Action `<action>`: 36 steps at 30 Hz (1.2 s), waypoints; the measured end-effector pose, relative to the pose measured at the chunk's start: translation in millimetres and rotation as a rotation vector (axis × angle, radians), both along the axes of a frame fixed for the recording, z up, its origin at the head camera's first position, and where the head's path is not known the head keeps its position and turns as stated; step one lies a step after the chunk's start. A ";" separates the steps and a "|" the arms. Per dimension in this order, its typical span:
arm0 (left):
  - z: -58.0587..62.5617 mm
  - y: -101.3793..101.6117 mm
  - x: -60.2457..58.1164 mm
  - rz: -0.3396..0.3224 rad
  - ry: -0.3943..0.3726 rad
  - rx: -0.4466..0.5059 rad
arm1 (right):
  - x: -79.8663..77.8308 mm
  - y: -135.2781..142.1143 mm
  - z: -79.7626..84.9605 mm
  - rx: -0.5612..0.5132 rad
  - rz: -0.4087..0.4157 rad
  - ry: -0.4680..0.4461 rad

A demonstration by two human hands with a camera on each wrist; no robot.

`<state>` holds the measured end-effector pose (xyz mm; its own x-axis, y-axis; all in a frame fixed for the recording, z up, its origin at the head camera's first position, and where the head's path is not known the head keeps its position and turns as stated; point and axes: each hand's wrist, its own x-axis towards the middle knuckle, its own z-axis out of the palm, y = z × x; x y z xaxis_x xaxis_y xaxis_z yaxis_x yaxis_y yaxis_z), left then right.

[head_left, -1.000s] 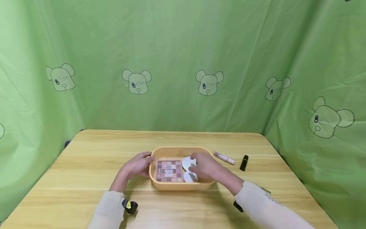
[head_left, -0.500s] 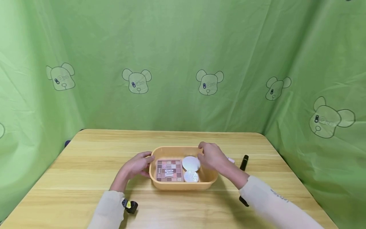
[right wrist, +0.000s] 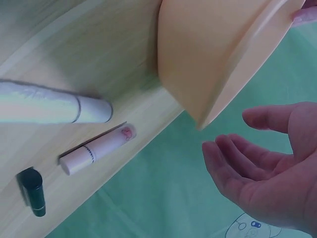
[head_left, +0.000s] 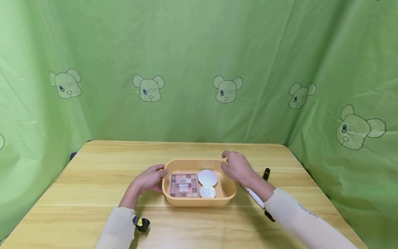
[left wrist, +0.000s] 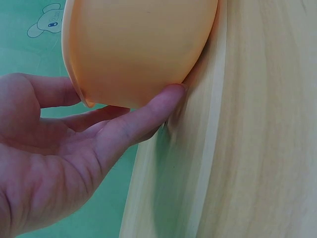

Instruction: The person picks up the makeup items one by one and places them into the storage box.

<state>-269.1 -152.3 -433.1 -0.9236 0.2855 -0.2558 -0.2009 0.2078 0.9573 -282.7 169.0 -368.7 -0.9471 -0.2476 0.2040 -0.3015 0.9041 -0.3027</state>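
Observation:
A peach-coloured plastic basin (head_left: pixel 199 202) stands mid-table. Inside lie an eyeshadow palette (head_left: pixel 184 185) and two round white compacts, the larger compact (head_left: pixel 207 177) behind the smaller compact (head_left: pixel 207 192). My left hand (head_left: pixel 150 180) grips the basin's left end; in the left wrist view its thumb and fingers pinch the end wall. By the basin's right end hovers my right hand (head_left: pixel 238 167), holding nothing. The right wrist view shows this hand (right wrist: pixel 270 168) with relaxed, slightly bent fingers and a gap between them and the basin rim (right wrist: pixel 200 124).
Right of the basin lie a white tube (right wrist: pixel 54 105), a pale pink lip gloss tube (right wrist: pixel 99 148) and a black lipstick-like tube (right wrist: pixel 33 191). In the head view my right forearm covers part of that area. A green printed curtain (head_left: pixel 189 114) hangs behind the wooden table (head_left: pixel 124 155).
My right hand has left the larger compact, lifted out of the basin and moved right past its rim. My left hand stays on the basin's left end.

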 end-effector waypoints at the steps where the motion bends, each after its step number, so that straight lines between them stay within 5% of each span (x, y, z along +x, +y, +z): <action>1: 0.0 0.0 -0.2 0.001 0.001 -0.001 | -0.9 1.5 0.5 0.001 -0.004 -0.002; 21: 0.5 -1.2 0.9 0.001 0.004 0.006 | -29.0 41.8 -23.7 0.028 -0.169 -0.122; 36: -0.2 -1.1 -0.3 -0.008 0.013 0.007 | -34.2 61.1 -41.9 0.095 -0.221 -0.226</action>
<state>-269.4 -153.4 -433.4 -0.9243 0.2951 -0.2419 -0.1869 0.2023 0.9613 -316.9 230.1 -410.7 -0.9987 -0.0392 -0.0312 -0.0302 0.9676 -0.2508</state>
